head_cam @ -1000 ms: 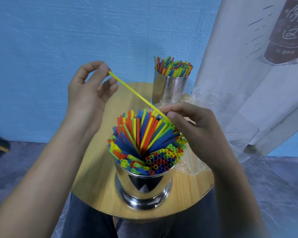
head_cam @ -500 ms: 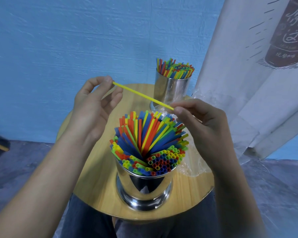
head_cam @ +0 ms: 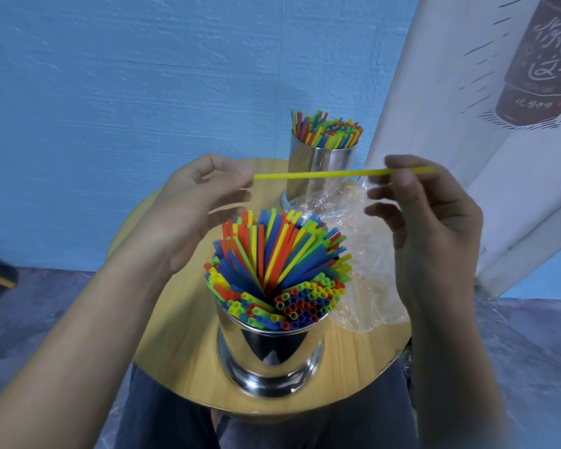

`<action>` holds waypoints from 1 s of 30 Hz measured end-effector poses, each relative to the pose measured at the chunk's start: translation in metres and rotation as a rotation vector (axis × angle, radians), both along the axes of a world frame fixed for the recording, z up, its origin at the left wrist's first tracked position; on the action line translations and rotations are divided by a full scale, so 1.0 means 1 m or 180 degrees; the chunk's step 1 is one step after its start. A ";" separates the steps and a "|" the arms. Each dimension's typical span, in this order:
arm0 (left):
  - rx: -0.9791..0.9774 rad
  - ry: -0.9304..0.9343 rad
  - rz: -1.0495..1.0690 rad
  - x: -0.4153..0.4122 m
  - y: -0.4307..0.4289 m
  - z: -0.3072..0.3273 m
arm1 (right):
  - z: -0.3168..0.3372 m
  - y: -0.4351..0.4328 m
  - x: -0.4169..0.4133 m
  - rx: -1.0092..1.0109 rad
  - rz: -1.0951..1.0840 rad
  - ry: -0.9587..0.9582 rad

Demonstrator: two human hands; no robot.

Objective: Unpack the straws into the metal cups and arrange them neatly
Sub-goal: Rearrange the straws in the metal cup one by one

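- left hand (head_cam: 201, 202), centre left of frame: fingers curled, tips nipping the left end of the yellow straw (head_cam: 321, 174). The hold is on the very tip and blurred, so it looks light. Risk: the tip slips out and the straw swings down from the other hand.
- yellow straw: held level across mid frame, above both cups and in neither yet. It looks thin and bendy, so a hard squeeze or pull would likely kink it.
- near cup (head_cam: 272, 345), lower centre on the table (head_cam: 175, 319): packed. Its straws (head_cam: 279, 260) are fanned out and leaning, not upright. Risks:
  - pushing one more in could snag on the slanted ones or lever neighbours out.
  - a sideways shove could tip it, as it looks top-heavy and sits near the table's front edge.
- far cup (head_cam: 321, 157), upper centre: its straws (head_cam: 326, 129) stand straighter but it looks full too. Reaching for it means passing over the near fan, and a wrist could brush it.
- plastic wrapper (head_cam: 370, 254), right of centre: lies loose and crumpled on the table beside the near cup, reaching the far cup's base. Risk: a forearm drags it off the edge, or it hides a dropped straw.
- right hand (head_cam: 434, 228), centre right: thumb and forefinger pinch the straw near its right end, with a short stub poking past. Other fingers are spread loose. This is the firmer hold, so if it twists, the left tip goes first.
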State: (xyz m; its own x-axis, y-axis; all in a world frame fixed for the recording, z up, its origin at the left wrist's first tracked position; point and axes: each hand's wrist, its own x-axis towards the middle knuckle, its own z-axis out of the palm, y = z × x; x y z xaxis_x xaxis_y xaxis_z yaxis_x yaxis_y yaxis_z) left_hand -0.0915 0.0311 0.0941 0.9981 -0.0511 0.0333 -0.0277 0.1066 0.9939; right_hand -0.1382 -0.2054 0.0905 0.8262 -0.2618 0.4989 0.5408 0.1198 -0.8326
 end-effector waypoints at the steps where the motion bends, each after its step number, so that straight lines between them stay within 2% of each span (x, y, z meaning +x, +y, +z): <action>1: 0.0269 -0.0123 -0.0120 -0.002 -0.001 0.002 | 0.001 -0.002 0.001 0.0121 -0.0194 -0.0042; 5: 0.1581 -0.0742 -0.0691 -0.010 -0.003 0.012 | 0.005 -0.011 0.001 0.0265 -0.0727 -0.0114; 7: 0.2250 -0.0774 -0.0976 -0.012 -0.004 0.014 | 0.006 -0.012 0.001 0.0118 -0.0770 -0.0103; 9: 0.2585 -0.0745 -0.1054 -0.013 -0.007 0.014 | 0.006 -0.009 0.000 -0.0087 -0.0773 -0.0119; 14: 0.2623 -0.0801 -0.0856 -0.009 -0.011 0.012 | 0.005 -0.006 0.002 -0.0595 -0.0611 -0.0163; 18: 0.2385 -0.0844 -0.0882 -0.007 -0.014 0.010 | -0.005 -0.002 0.006 -0.1133 -0.0154 0.0178; 22: 0.2461 -0.0953 -0.0935 -0.004 -0.018 0.010 | -0.014 0.006 0.009 -0.1819 0.0154 0.0460; 30: 0.2447 -0.0985 -0.1085 0.000 -0.021 0.013 | -0.014 0.002 0.010 -0.1705 0.0378 0.0543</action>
State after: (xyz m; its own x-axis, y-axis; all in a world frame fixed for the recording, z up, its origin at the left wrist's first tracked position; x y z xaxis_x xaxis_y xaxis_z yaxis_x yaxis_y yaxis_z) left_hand -0.0917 0.0105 0.1076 0.8768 -0.4622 0.1327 -0.3948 -0.5342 0.7475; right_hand -0.1284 -0.2030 0.0762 0.9149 0.0903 0.3934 0.4020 -0.2910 -0.8682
